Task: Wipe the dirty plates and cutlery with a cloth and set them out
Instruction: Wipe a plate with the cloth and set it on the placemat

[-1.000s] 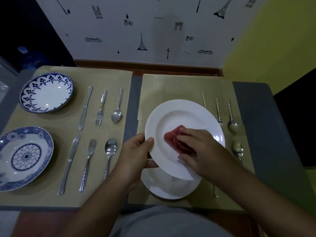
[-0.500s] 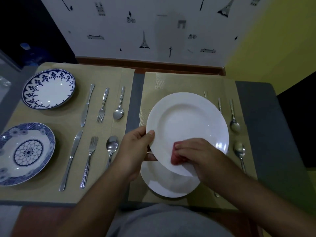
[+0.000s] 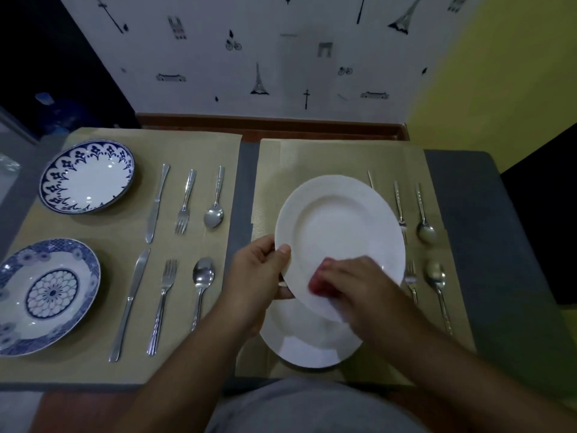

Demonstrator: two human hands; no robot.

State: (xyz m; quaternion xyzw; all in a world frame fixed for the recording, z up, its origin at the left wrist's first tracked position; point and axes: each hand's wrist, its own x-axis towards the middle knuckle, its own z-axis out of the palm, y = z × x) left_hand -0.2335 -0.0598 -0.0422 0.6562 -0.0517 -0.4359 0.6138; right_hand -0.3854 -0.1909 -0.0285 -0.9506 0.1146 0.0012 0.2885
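Observation:
My left hand [image 3: 260, 276] grips the left rim of a plain white plate [image 3: 338, 232], holding it tilted above the right placemat. My right hand [image 3: 359, 289] presses a red cloth [image 3: 318, 281] onto the plate's near lower part; the cloth is mostly hidden under my fingers and blurred. A second white plate [image 3: 307, 342] lies flat on the mat under the held one. Forks [image 3: 410, 278] and spoons [image 3: 435, 273] lie to the right of the plates, partly hidden by the held plate.
The left placemat [image 3: 103, 232] carries two blue-patterned plates [image 3: 89, 176] [image 3: 46, 292], each with a knife [image 3: 156, 203], fork [image 3: 184, 204] and spoon [image 3: 214, 201] beside it. A grey table [image 3: 499, 245] runs to the wall behind and ends near my lap.
My right hand slid the red cloth from the plate's middle down to its near lower rim. The held plate rose slightly and tilted; my left hand kept its grip.

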